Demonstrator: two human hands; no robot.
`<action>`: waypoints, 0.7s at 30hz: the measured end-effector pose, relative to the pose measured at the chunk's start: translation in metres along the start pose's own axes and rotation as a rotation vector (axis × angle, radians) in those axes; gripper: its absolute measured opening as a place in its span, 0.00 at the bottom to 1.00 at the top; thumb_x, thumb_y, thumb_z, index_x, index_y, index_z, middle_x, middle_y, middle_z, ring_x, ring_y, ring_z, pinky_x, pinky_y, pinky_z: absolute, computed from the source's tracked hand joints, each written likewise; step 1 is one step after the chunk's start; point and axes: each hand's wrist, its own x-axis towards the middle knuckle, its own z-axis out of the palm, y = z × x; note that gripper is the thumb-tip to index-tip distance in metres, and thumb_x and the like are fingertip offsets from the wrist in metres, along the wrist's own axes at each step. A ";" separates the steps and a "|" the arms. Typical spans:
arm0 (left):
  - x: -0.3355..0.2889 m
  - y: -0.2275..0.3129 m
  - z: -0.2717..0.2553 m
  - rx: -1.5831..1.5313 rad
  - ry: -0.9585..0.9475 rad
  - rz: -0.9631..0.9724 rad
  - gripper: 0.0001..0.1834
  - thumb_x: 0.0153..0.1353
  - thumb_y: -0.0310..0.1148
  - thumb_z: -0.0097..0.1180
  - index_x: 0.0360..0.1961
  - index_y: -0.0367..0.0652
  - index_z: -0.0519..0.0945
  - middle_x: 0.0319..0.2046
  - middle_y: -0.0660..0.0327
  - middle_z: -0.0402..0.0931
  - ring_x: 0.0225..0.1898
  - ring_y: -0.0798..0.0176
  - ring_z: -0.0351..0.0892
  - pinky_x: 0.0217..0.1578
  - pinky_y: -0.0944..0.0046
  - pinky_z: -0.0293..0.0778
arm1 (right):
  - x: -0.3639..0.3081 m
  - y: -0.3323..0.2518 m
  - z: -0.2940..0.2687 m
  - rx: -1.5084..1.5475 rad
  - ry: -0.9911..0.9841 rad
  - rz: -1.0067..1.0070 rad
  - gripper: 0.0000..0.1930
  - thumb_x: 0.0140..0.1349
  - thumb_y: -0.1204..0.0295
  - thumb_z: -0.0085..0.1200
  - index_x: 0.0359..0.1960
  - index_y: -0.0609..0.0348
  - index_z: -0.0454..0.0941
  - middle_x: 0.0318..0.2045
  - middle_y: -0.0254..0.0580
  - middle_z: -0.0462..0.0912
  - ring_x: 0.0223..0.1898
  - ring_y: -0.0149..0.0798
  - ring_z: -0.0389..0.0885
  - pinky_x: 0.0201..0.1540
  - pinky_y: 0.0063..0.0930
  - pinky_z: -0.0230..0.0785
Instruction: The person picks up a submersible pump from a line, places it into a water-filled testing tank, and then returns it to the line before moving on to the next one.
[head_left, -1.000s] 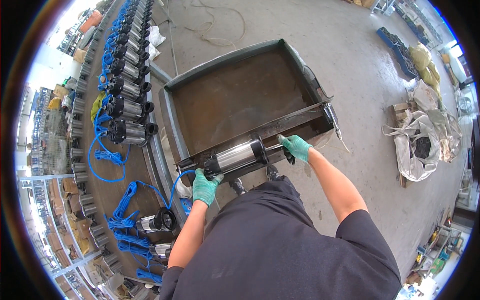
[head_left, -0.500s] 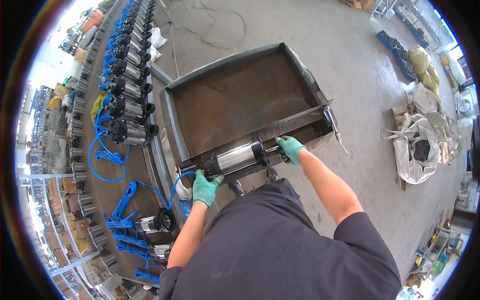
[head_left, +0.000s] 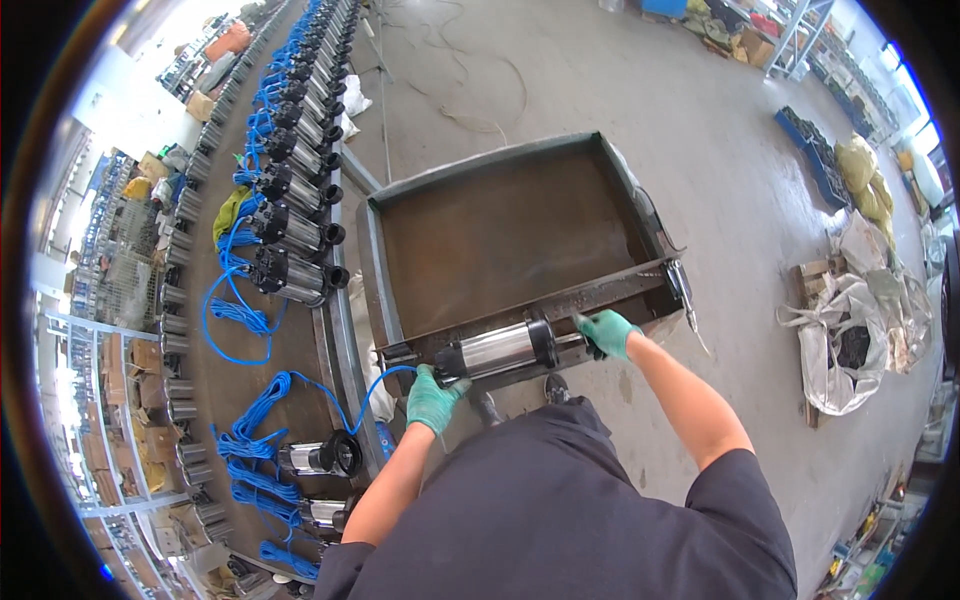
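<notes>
A submersible pump point(head_left: 497, 350) with a shiny steel body and black ends lies across the near edge of a metal tray point(head_left: 372, 270). My left hand point(head_left: 433, 402), in a green glove, is closed round its left end, where a blue cable point(head_left: 385, 378) comes out. From the right end a short metal rod point(head_left: 570, 340) sticks out. My right hand point(head_left: 610, 332), also gloved in green, grips a dark piece at the rod's outer end; the fingers partly hide that piece.
On the bench to the left stands a long row of similar pumps point(head_left: 290, 275) with coiled blue cables point(head_left: 240, 312). Two more pumps point(head_left: 315, 457) lie nearer me. A hand tool point(head_left: 683, 290) rests at the tray's right corner. White sacks point(head_left: 835, 360) sit on the floor at right.
My view has shifted, so the tray, pump and bench appear lower and a little further right. Both hands keep their places on the pump and the rod's end.
</notes>
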 end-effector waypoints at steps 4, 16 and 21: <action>0.000 -0.005 0.000 -0.007 -0.014 -0.021 0.40 0.52 0.48 0.79 0.55 0.33 0.71 0.50 0.39 0.82 0.54 0.38 0.82 0.54 0.49 0.76 | -0.034 0.007 -0.011 -0.794 0.246 -0.749 0.24 0.65 0.58 0.63 0.61 0.52 0.79 0.57 0.48 0.82 0.53 0.51 0.82 0.58 0.44 0.76; 0.003 -0.013 0.002 0.003 -0.046 -0.063 0.43 0.53 0.50 0.76 0.60 0.32 0.70 0.54 0.37 0.81 0.57 0.37 0.81 0.57 0.49 0.76 | 0.010 0.008 0.023 0.286 0.055 -0.009 0.23 0.76 0.49 0.53 0.38 0.58 0.85 0.19 0.31 0.76 0.17 0.29 0.69 0.22 0.31 0.62; 0.000 0.002 -0.004 0.019 -0.052 -0.063 0.42 0.53 0.51 0.76 0.58 0.31 0.70 0.52 0.37 0.82 0.56 0.37 0.82 0.56 0.49 0.76 | 0.000 0.023 0.022 0.115 0.145 -0.429 0.21 0.71 0.54 0.60 0.51 0.61 0.82 0.35 0.40 0.84 0.31 0.36 0.81 0.36 0.32 0.75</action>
